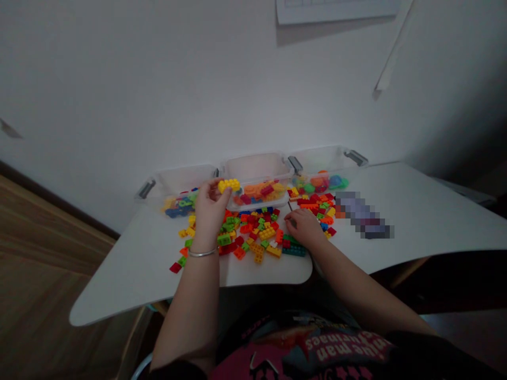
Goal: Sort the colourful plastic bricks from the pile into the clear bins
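Observation:
A yellow toy building brick [228, 185] is pinched between the thumb and fingers of my left hand [212, 206], raised in front of the left and middle bins. My right hand [304, 227] is low over the spread of loose bricks [249, 232], its fingers curled down among them. Whatever those fingers may hold is hidden. Close to the right hand lie a dark green brick [294, 250] and an orange brick [279, 236]. Below the left hand is a light green brick [224, 240].
Against the wall stand three clear plastic bins: the left bin [186, 177], the middle bin [257, 163] and the right bin [322, 158], each with colourful pieces inside. A blurred-out packet [362, 216] lies on the white table [428, 211] to the right.

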Action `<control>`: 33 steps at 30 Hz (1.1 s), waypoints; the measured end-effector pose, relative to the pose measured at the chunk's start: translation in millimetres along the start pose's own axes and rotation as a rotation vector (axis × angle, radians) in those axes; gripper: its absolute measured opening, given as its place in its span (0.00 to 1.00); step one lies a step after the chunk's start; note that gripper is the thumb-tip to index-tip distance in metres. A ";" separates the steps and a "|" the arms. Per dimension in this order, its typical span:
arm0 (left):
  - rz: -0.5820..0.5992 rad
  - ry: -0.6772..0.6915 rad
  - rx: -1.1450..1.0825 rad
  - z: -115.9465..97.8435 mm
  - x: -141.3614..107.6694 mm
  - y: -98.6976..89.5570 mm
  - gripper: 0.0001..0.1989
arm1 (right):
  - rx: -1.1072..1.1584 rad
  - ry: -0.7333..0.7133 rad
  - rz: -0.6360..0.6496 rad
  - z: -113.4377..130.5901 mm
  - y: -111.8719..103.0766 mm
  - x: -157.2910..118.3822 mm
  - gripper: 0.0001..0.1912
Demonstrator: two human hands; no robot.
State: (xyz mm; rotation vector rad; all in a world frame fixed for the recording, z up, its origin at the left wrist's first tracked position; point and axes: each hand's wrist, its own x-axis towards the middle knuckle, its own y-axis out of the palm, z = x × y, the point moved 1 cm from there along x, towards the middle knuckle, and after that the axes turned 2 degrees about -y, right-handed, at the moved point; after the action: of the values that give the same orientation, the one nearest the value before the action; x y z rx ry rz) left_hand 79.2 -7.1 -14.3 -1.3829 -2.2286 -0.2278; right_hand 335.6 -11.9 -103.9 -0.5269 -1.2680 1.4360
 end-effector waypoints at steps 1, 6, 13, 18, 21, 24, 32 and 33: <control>0.005 0.004 -0.015 0.3 6.0 3.9 0.13 | -0.003 0.002 0.003 0.1 -0.2 0.0 0.11; -0.008 0.006 -0.002 5.5 37.8 21.1 0.14 | -0.006 0.004 0.010 -0.5 0.0 0.1 0.11; 0.075 0.104 0.362 2.9 54.4 31.2 0.16 | -0.023 -0.005 0.013 -0.3 0.0 0.2 0.11; 0.209 0.273 0.893 -3.7 51.6 34.1 0.16 | -0.022 -0.010 0.012 -0.7 0.6 0.2 0.11; 0.215 0.200 0.939 -1.3 51.1 35.3 0.20 | -0.024 -0.009 0.014 -0.9 0.9 0.3 0.11; 0.223 0.104 0.906 4.1 52.7 36.9 0.20 | -0.032 -0.005 0.022 -0.6 0.5 0.5 0.12; 0.279 0.075 0.854 9.6 55.6 37.8 0.19 | -0.033 0.002 0.028 0.0 -0.3 0.7 0.12; 0.288 0.082 0.847 10.2 55.6 37.6 0.18 | -0.034 -0.002 0.028 -0.2 -0.2 0.8 0.12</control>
State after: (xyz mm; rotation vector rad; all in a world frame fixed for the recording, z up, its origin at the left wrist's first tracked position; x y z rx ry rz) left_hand 89.0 58.5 0.2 -1.1360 -1.6879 0.6704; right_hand 335.6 -11.2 -103.6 -0.5687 -1.2928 1.4405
